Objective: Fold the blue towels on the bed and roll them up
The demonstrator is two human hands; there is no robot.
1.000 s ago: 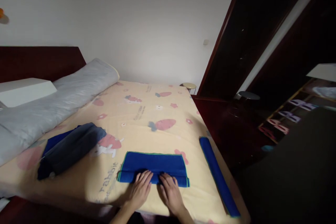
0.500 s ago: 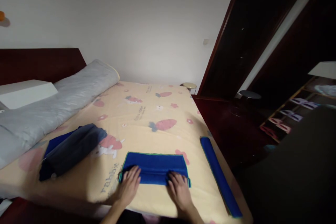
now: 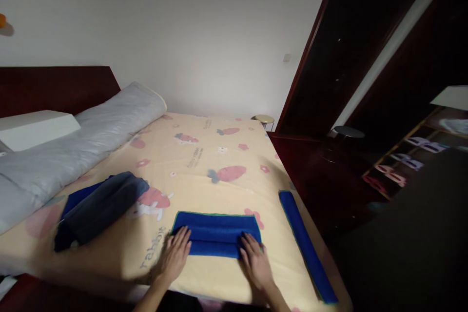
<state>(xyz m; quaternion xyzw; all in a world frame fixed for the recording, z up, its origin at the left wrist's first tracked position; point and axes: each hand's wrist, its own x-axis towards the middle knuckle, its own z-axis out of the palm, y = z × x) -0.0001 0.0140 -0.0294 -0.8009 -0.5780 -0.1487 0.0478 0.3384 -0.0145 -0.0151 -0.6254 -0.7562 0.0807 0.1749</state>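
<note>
A blue cloth with green edging (image 3: pixel 215 234) lies on the bed sheet in front of me, its near part folded or rolled into a band. My left hand (image 3: pixel 178 251) rests flat on the cloth's left end, fingers stretched forward. On the right end, my right hand (image 3: pixel 255 259) presses down with its fingers spread. Neither hand grips the fabric. A long, narrow blue cloth roll (image 3: pixel 307 246) lies near the bed's right edge, apart from my right hand. To the left sits a crumpled dark grey-blue cloth (image 3: pixel 106 207) over a bluer one (image 3: pixel 78 202).
The bed (image 3: pixel 204 190) has a patterned cream sheet. A long grey rolled bedding piece (image 3: pixel 95 131) and a white box (image 3: pixel 40 129) lie at the left by the headboard (image 3: pixel 54 87). Stools (image 3: pixel 264 118) and a shoe rack (image 3: pixel 405 156) stand beyond the bed.
My hands have moved slightly apart, the left one leftward and the right one rightward, toward the ends of the cloth. The fingers of my right hand are more stretched out.
</note>
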